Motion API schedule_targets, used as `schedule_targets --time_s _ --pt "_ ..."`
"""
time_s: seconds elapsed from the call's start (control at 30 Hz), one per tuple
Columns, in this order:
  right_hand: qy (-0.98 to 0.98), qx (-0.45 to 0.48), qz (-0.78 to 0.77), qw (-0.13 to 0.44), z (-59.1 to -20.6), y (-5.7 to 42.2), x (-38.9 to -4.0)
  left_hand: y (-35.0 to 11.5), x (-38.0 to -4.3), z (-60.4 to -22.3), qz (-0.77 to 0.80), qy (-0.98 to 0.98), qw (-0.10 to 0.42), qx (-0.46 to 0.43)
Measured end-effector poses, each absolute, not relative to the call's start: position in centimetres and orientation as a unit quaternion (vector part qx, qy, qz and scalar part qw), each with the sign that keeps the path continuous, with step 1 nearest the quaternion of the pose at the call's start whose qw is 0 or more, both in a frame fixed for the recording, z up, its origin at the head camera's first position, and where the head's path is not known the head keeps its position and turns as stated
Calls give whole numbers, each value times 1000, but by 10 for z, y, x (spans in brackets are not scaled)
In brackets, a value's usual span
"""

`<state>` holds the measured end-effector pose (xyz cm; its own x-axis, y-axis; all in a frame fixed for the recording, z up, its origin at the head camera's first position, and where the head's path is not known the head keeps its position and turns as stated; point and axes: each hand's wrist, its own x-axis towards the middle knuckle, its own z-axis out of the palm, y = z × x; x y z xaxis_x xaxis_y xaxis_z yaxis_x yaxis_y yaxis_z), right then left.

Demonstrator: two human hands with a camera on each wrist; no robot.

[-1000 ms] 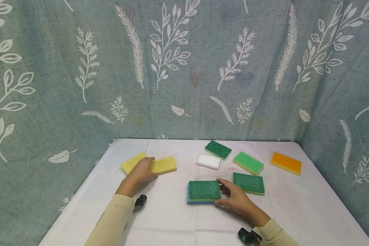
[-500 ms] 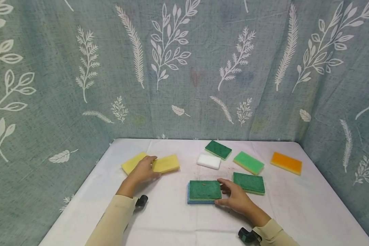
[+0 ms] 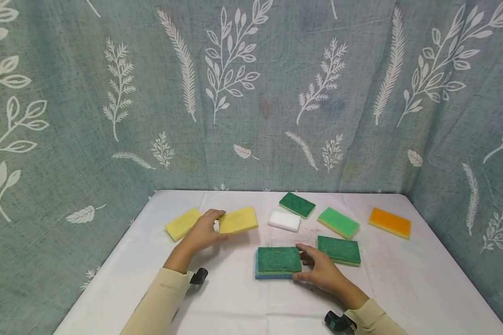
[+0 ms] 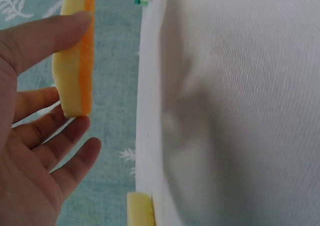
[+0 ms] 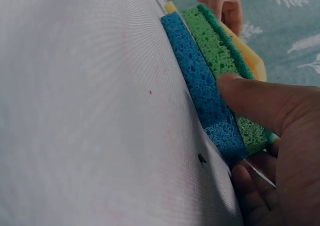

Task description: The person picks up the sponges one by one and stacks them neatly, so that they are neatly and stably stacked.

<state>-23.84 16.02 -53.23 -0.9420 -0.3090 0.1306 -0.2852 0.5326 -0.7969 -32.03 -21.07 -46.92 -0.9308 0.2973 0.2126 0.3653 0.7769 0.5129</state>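
My left hand pinches a yellow sponge by its left end, lifted above the table. The left wrist view shows the thumb on the edge of this sponge, which has a pale yellow layer and an orange one. Near the middle front, a green sponge lies flat on a blue sponge, slightly offset. My right hand holds this stack at its right end, thumb on the near side and fingers on the far side. Another yellow sponge lies left of my left hand.
Behind the stack lie a white sponge and a dark green sponge. To the right are a light green sponge, another green sponge and an orange sponge. Patterned curtains enclose the white-covered table.
My left hand has lifted the yellow sponge and carried it rightward, away from the other yellow sponge. The right hand and the stack have stayed in place.
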Motion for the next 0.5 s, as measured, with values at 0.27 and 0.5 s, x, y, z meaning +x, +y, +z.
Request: schedule_targets --time_s 0.27,0.5 --pt "865 -180 -467 26 -533 162 -238 -199 -314 -468 -291 -936 66 -187" --pt "862 -183 -473 26 -533 162 -239 -192 -311 -468 -296 -932 65 -198"
